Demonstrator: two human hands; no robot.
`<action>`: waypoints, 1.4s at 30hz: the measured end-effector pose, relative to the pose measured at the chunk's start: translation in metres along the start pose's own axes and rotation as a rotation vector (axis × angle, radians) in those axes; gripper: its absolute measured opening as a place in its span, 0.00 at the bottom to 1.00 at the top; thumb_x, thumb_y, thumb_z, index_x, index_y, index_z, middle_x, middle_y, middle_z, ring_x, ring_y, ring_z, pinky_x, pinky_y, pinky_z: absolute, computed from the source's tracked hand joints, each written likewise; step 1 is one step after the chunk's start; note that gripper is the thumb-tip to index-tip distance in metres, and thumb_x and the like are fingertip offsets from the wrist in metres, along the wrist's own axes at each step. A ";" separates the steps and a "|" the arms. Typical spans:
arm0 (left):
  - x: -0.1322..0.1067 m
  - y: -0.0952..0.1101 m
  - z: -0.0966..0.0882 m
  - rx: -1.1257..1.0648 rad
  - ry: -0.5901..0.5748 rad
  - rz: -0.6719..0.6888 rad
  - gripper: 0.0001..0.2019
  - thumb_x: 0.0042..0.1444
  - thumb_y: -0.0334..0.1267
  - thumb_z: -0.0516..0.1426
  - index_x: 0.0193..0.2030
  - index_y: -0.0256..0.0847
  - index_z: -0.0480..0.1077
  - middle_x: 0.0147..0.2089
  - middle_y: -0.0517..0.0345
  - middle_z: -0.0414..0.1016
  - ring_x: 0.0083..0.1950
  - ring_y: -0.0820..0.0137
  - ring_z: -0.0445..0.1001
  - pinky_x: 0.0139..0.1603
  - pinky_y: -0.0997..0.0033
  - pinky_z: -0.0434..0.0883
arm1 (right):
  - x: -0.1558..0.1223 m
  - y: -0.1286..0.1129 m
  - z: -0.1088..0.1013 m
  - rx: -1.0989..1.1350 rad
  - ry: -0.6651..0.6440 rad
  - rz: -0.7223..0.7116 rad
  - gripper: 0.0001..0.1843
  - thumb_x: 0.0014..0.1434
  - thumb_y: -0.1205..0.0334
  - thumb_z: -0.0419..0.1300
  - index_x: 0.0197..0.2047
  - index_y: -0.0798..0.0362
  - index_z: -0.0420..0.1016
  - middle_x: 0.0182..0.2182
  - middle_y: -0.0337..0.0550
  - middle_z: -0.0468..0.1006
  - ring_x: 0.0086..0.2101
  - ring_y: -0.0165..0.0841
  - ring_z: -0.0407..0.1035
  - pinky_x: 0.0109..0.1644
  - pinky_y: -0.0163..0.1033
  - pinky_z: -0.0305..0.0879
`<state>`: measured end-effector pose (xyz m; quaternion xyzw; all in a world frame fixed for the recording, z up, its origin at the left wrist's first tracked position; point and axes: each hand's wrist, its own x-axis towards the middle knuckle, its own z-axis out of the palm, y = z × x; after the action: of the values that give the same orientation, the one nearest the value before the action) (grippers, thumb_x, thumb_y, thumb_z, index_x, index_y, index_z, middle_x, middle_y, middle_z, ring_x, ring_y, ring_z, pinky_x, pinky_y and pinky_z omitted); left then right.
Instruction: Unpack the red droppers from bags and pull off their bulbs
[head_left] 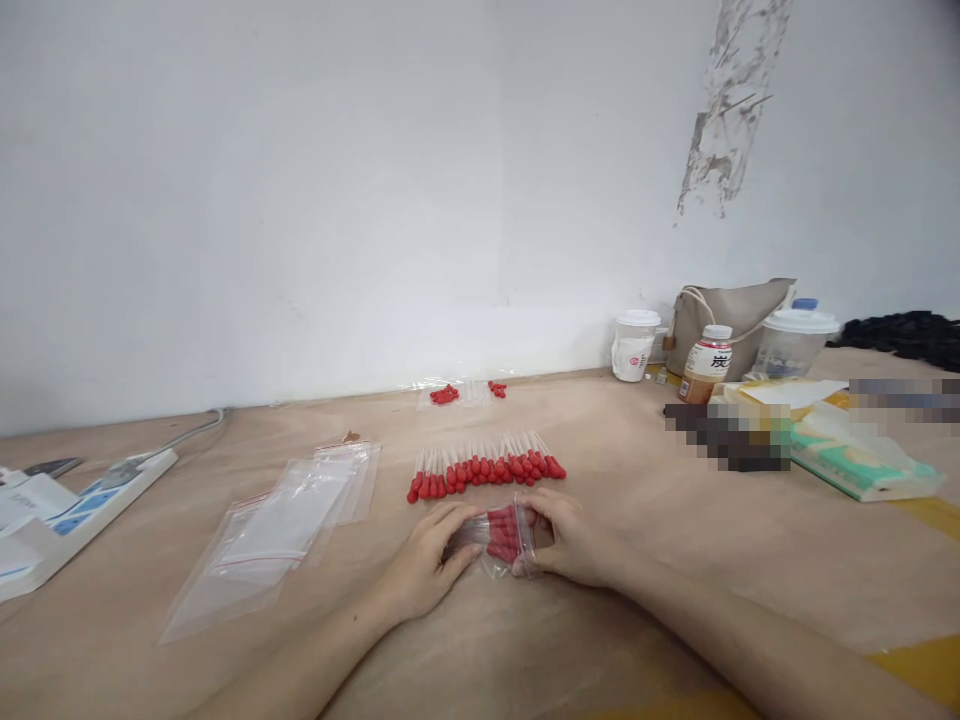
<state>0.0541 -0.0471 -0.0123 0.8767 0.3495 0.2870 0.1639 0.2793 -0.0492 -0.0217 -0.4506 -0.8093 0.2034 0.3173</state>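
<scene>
A small clear zip bag (504, 532) lies between my two hands, with several red-tipped pale sticks inside, their red ends toward the right. My left hand (429, 562) grips the bag's left end between thumb and fingers. At the zip end, my right hand (568, 537) pinches the bag with thumb and fingers. Just beyond the hands, a row of loose red-tipped sticks (487, 467) lies side by side on the table, red ends toward me.
Flat empty zip bags (274, 530) lie overlapping at left. A power strip (97, 520) is farther left. Near the wall rests a clear bag with red-tipped sticks (445, 395). A paper cup (636, 346), a bottle (706, 366) and a tissue pack (859, 455) stand or lie at right.
</scene>
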 end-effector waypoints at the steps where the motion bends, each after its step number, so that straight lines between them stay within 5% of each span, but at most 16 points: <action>1: 0.000 0.000 0.000 -0.002 -0.006 -0.002 0.15 0.56 0.37 0.51 0.51 0.44 0.62 0.49 0.53 0.68 0.51 0.65 0.65 0.52 0.62 0.64 | 0.001 0.000 0.000 0.007 -0.006 0.015 0.26 0.33 0.51 0.69 0.36 0.54 0.70 0.30 0.39 0.68 0.30 0.30 0.61 0.33 0.34 0.58; 9: 0.000 -0.001 0.000 0.004 -0.011 0.000 0.14 0.57 0.37 0.51 0.50 0.44 0.62 0.48 0.54 0.68 0.50 0.65 0.65 0.51 0.62 0.64 | -0.001 -0.011 0.002 0.153 0.008 0.016 0.21 0.36 0.62 0.66 0.35 0.53 0.65 0.32 0.37 0.69 0.32 0.29 0.62 0.34 0.33 0.58; 12: -0.001 -0.003 0.001 0.015 -0.003 -0.004 0.14 0.57 0.36 0.51 0.51 0.44 0.62 0.48 0.53 0.68 0.49 0.66 0.66 0.50 0.62 0.65 | 0.000 -0.011 0.006 0.211 -0.019 0.067 0.26 0.37 0.61 0.66 0.40 0.53 0.64 0.34 0.39 0.70 0.32 0.29 0.63 0.34 0.33 0.59; 18: -0.001 -0.005 0.003 0.026 0.016 -0.002 0.14 0.57 0.36 0.51 0.50 0.44 0.63 0.48 0.55 0.69 0.49 0.66 0.66 0.50 0.63 0.65 | 0.003 -0.014 0.005 -0.019 -0.030 -0.023 0.13 0.39 0.64 0.63 0.31 0.54 0.68 0.28 0.37 0.70 0.29 0.28 0.61 0.31 0.32 0.55; 25: -0.001 -0.004 0.002 0.015 -0.008 -0.030 0.15 0.56 0.36 0.52 0.51 0.43 0.62 0.48 0.54 0.69 0.49 0.66 0.67 0.50 0.63 0.65 | 0.001 -0.016 -0.006 -0.027 -0.043 -0.067 0.09 0.41 0.69 0.57 0.30 0.54 0.67 0.24 0.35 0.68 0.24 0.25 0.58 0.27 0.29 0.52; 32: -0.002 -0.007 0.003 0.016 -0.003 -0.035 0.16 0.56 0.37 0.52 0.52 0.44 0.62 0.49 0.54 0.69 0.50 0.65 0.67 0.52 0.61 0.64 | 0.001 -0.011 -0.009 0.080 -0.041 -0.083 0.12 0.43 0.62 0.62 0.34 0.53 0.72 0.26 0.36 0.71 0.25 0.25 0.60 0.27 0.30 0.54; 36: -0.003 -0.007 0.003 0.017 0.007 -0.048 0.16 0.56 0.40 0.51 0.52 0.44 0.62 0.50 0.54 0.69 0.50 0.65 0.67 0.52 0.60 0.64 | 0.003 -0.005 -0.005 0.280 -0.011 0.011 0.14 0.46 0.53 0.61 0.33 0.54 0.75 0.26 0.39 0.73 0.25 0.26 0.62 0.26 0.30 0.57; 42: -0.002 -0.001 -0.001 0.002 -0.026 -0.050 0.17 0.57 0.38 0.51 0.53 0.45 0.62 0.52 0.55 0.68 0.51 0.66 0.67 0.52 0.61 0.65 | 0.006 0.010 -0.012 0.781 -0.066 0.354 0.20 0.39 0.52 0.66 0.32 0.58 0.73 0.18 0.36 0.72 0.20 0.25 0.64 0.26 0.33 0.63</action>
<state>0.0519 -0.0474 -0.0131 0.8714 0.3697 0.2710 0.1746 0.2910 -0.0388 -0.0176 -0.4218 -0.5915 0.5599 0.3985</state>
